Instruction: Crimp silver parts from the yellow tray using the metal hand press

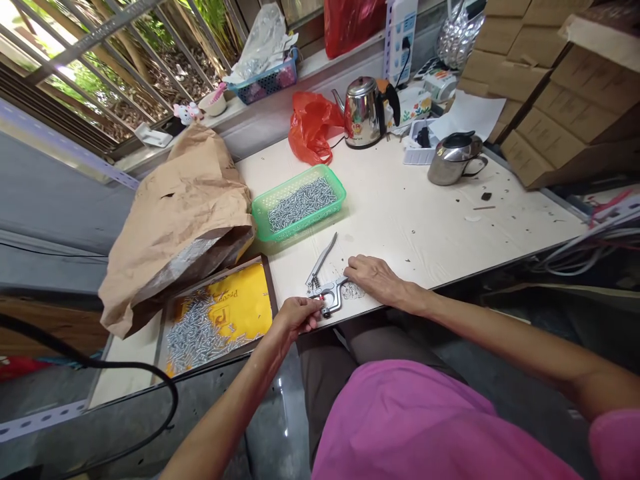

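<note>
A small metal hand press [326, 285] with a long lever sticking up and away sits at the table's near edge. My left hand [296, 317] is closed, its fingers pinched against the press's base. My right hand [373, 275] rests on the table just right of the press, fingers curled over a little heap of small metal parts [353, 290]. A green basket [299, 202] full of small silver parts stands behind the press. To the left, a shallow tray with a yellow bottom [246, 301] holds several more silver parts.
A large brown paper sack [177, 213] lies left of the basket. At the back stand a red plastic bag [311, 127], a steel kettle [363, 112] and a steel jug [453, 159]. Cardboard boxes [555, 87] stack at the right. A black cable [125, 373] curves at lower left.
</note>
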Demonstrator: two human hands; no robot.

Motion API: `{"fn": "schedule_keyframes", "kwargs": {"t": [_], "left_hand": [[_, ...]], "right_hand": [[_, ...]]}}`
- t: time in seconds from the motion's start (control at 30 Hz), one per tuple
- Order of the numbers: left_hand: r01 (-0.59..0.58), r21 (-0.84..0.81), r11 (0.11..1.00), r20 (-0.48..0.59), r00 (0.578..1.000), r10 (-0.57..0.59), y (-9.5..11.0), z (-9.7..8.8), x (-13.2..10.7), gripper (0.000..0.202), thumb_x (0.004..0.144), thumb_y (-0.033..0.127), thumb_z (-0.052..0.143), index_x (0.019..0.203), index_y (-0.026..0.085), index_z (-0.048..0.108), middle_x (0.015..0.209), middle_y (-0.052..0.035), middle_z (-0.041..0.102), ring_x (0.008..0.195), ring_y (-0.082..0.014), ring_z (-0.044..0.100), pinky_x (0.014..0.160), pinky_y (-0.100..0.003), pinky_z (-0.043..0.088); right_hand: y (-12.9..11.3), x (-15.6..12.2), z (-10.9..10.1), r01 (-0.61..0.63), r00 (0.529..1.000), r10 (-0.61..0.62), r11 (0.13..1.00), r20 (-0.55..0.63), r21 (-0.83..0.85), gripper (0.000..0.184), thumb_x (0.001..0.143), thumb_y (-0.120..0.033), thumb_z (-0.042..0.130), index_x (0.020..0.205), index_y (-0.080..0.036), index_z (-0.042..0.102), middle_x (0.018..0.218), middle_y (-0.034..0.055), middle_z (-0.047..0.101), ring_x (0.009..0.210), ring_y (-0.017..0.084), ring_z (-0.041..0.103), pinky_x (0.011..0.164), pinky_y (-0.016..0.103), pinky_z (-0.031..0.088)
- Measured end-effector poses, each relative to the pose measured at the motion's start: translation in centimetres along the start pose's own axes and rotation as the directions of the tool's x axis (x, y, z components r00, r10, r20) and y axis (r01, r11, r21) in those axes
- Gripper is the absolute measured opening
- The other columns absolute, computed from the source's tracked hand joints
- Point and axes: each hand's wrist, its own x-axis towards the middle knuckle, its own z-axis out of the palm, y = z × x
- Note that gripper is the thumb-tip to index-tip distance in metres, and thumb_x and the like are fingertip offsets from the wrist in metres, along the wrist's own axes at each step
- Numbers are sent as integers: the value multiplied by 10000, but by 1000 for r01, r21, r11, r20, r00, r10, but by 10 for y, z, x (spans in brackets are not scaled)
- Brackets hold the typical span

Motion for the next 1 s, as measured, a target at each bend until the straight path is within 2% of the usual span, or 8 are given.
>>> {"fn": "schedule_keyframes", "kwargs": {"t": [0.2, 0.37, 0.5, 0.63, 0.73, 0.83, 0.9, 1.0], "left_hand": [[29, -83, 996, -7, 1000, -30, -3, 5, -3, 382, 641, 398, 802, 538, 132, 547, 377, 32, 510, 286, -37, 414, 324, -147, 258], [-8, -41, 999, -71, 997, 5, -2, 10, -9, 339, 671, 375, 788, 586, 126, 575, 437, 25, 563, 311, -47, 469, 330, -144, 313], [23, 15, 1000, -14, 1000, -23, 2, 10, -9, 339, 699, 357, 773, 567, 123, 567, 414, 21, 547, 311, -48, 466, 332, -144, 317], [33, -12, 999, 15, 999, -33, 2, 12, -12, 341, 656, 358, 808, 592, 120, 573, 465, 15, 580, 324, -57, 495, 322, -149, 322], [27, -24, 999, 0, 1000, -27, 1, 15, -14, 363, 628, 378, 827, 601, 124, 569, 482, 18, 590, 326, -57, 504, 318, -146, 321], [30, -12, 999, -4, 1000, -30, 0, 18, -16, 369, 640, 390, 818, 588, 129, 562, 456, 23, 575, 322, -59, 502, 319, -142, 321], [24, -7, 1000, -8, 1000, -24, -2, 18, -16, 375, 650, 404, 808, 579, 130, 562, 441, 22, 565, 320, -57, 496, 322, -141, 319], [20, -5, 1000, -27, 999, -20, -3, 19, -16, 385, 632, 423, 816, 580, 132, 569, 452, 15, 575, 330, -59, 500, 331, -143, 320]], "right_hand": [[1, 0, 3, 0, 1000, 0, 1000, -24, -3, 164, 944, -126, 465, 911, -162, 622, 954, 83, 589, 855, 186, 503, 663, 300, 327], [0, 0, 3, 10, 999, -9, 1000, -32, 12, 182, 943, -111, 449, 919, -156, 624, 956, 91, 589, 856, 182, 500, 677, 297, 341], [-1, -2, 0, 6, 1000, -6, 1000, -9, 14, 188, 946, -122, 447, 927, -160, 630, 957, 86, 586, 869, 187, 507, 689, 295, 369], [7, -1, -13, 18, 999, -23, 991, 36, 134, 160, 935, -215, 520, 1035, -165, 635, 1046, 95, 579, 920, 191, 527, 742, 293, 423], [20, 10, -24, 121, 992, -123, 978, 3, 168, 476, 846, -352, 668, 1265, -165, 541, 1291, 143, 503, 1112, 254, 490, 878, 364, 437], [32, 32, -30, 248, 964, -257, 962, 72, 114, 821, 693, -427, 795, 1383, -160, 440, 1488, 184, 327, 1319, 364, 319, 1011, 504, 352], [35, 49, -29, 299, 935, -312, 949, 171, 95, 914, 626, -438, 827, 1398, -155, 426, 1506, 191, 308, 1372, 403, 231, 1050, 575, 277], [35, 67, -26, 343, 902, -349, 937, 255, 69, 923, 576, -438, 842, 1370, -160, 462, 1425, 182, 426, 1382, 419, 211, 1055, 634, 210]]}}
